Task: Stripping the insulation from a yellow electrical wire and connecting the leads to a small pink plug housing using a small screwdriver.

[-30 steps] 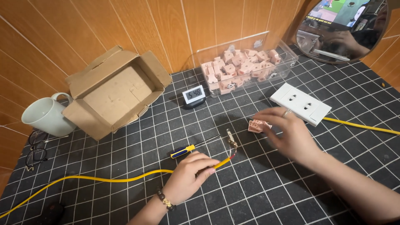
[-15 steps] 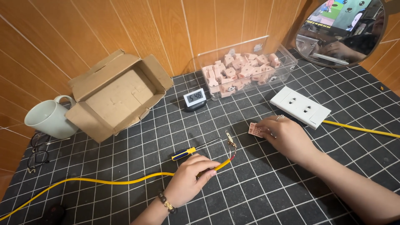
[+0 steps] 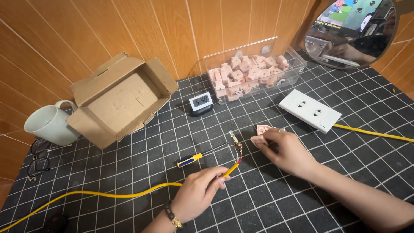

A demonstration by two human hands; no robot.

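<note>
I see a yellow cable (image 3: 129, 194) at lower left with a smooth, slightly glossy plastic sheath, its stripped end (image 3: 236, 140) at centre showing bare metal strands; the screwdriver (image 3: 202, 155) beside it has a thin metal shaft and a glossy plastic handle; the mat (image 3: 302, 190) underneath looks matt and rubbery; the cardboard box (image 3: 118, 101) at upper left is rough brown paperboard; the mug (image 3: 49, 125) is glazed, shiny ceramic; the clear bin (image 3: 254, 64) at top is glossy transparent plastic; the socket plate (image 3: 309, 111) is smooth white plastic; the wall (image 3: 108, 30) shows polished wood-look panels.
</note>
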